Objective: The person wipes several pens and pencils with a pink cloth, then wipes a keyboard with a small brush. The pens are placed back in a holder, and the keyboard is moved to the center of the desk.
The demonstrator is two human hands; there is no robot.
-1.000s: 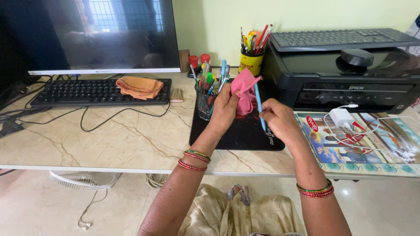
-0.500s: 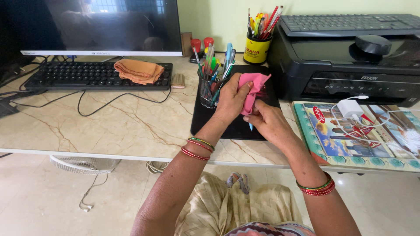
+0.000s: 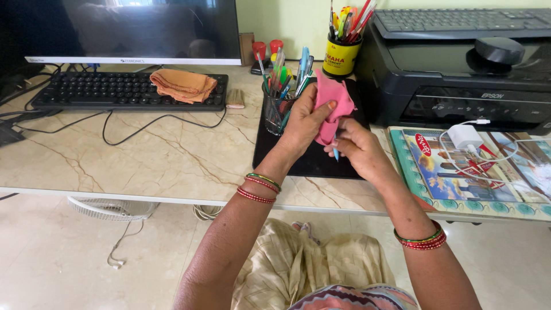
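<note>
gripping pink cloth (image 3: pixel 332 103), both hands pinching blue pen (image 3: pixel 336 152), mostly hidden

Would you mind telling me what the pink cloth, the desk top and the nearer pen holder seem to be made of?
The pink cloth, bunched in the left hand, looks like soft matte fabric: it folds and drapes. The desk top looks like polished marble or a marble-look slab: beige with brown veins and a slight sheen. The pen holder appears to be black wire mesh, probably metal: the pens show through it.

Marble desk (image 3: pixel 143 161) – keyboard (image 3: pixel 115 92) (orange cloth on it), black mat (image 3: pixel 298 161), printer (image 3: pixel 459 74), picture book (image 3: pixel 459 178)
</note>
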